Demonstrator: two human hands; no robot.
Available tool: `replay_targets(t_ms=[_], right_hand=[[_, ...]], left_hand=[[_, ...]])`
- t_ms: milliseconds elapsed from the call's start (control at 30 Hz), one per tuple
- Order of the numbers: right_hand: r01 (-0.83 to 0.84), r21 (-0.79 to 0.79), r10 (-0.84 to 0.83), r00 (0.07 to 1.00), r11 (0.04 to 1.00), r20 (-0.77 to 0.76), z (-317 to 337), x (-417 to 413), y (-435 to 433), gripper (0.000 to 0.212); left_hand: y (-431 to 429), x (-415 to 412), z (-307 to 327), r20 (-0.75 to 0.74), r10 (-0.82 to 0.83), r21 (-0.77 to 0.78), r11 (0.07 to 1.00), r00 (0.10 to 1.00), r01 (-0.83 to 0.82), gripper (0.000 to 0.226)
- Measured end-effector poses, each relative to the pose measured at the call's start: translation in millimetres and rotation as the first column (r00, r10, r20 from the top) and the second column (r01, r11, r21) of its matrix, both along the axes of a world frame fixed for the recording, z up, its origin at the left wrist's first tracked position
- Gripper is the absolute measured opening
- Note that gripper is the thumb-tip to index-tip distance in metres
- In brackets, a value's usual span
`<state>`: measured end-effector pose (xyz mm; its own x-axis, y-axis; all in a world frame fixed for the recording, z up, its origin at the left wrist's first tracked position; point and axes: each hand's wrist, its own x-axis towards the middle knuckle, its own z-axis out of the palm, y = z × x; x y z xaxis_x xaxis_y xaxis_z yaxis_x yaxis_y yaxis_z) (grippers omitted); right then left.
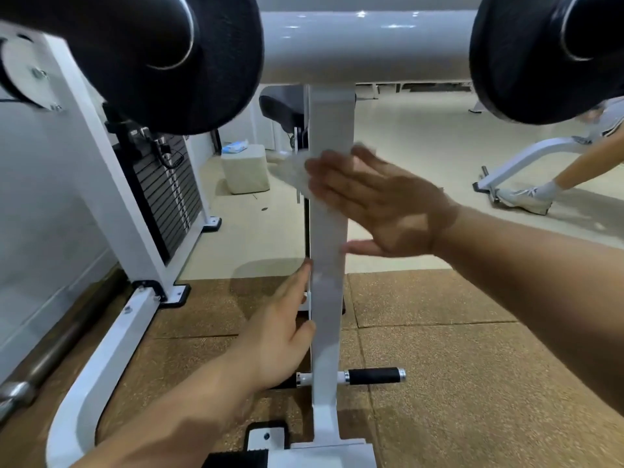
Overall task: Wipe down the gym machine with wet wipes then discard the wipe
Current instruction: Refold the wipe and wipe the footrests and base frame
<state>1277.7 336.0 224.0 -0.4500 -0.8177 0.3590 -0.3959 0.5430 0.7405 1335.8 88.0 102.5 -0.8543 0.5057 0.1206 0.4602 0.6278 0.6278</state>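
The right hand [381, 204], fingers flat, presses the wipe [293, 170] high on the post [329, 282] while the left hand [283, 332], fingers straight and grasping nothing, rests on the post's left edge; the unpinched wipe may slip free and drop if palm pressure eases.

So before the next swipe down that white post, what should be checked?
1. The wipe sits under the right hand: ok, flat fingers press it on the post.
2. The left hand is clear of the wipe: ok, it touches the post's left edge lower down.
3. Front face below the wipe free: ok.
4. The wipe damp enough: cannot tell.
5. A bin for discarding: cannot tell, none in view.
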Motion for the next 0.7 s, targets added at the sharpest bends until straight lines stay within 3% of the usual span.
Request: replay_targets(t_ms=[133,233,367,467,600,700], right_hand=[[0.043,-0.145,-0.048,0.998,0.989,-0.036,14.7,-2.7,-15.2,0.096],[0.013,-0.246,-0.012,1.000,0.969,0.004,-24.8,2.7,-23.4,0.099],[-0.002,-0.101,0.018,0.987,0.995,0.162,-110.8,17.4,-8.4,0.092],[-0.077,-0.078,0.094,0.964,0.994,0.249,-118.7,22.1,2.0,0.085],[-0.022,-0.114,0.033,0.995,0.993,0.096,-73.8,15.1,-6.5,0.086],[0.060,-0.162,-0.050,0.996,0.985,0.067,-84.3,13.2,-17.7,0.090]], left_hand=[[4.1,3.2,-3.0,0.052,-0.013,0.023,1.000,0.999,0.011,0.085],[4.7,3.0,-7.6,0.075,0.020,0.080,0.996,0.997,-0.026,0.084],[3.4,6.1,-20.1,0.357,0.072,0.361,0.909,0.931,-0.209,0.077],[7.1,10.5,-25.4,0.497,0.071,0.425,0.849,0.865,-0.313,0.077],[10.4,8.5,-31.5,0.485,0.098,0.424,0.843,0.869,-0.331,0.075],[8.9,6.0,-43.5,0.505,0.125,0.363,0.867,0.854,-0.342,0.074]])
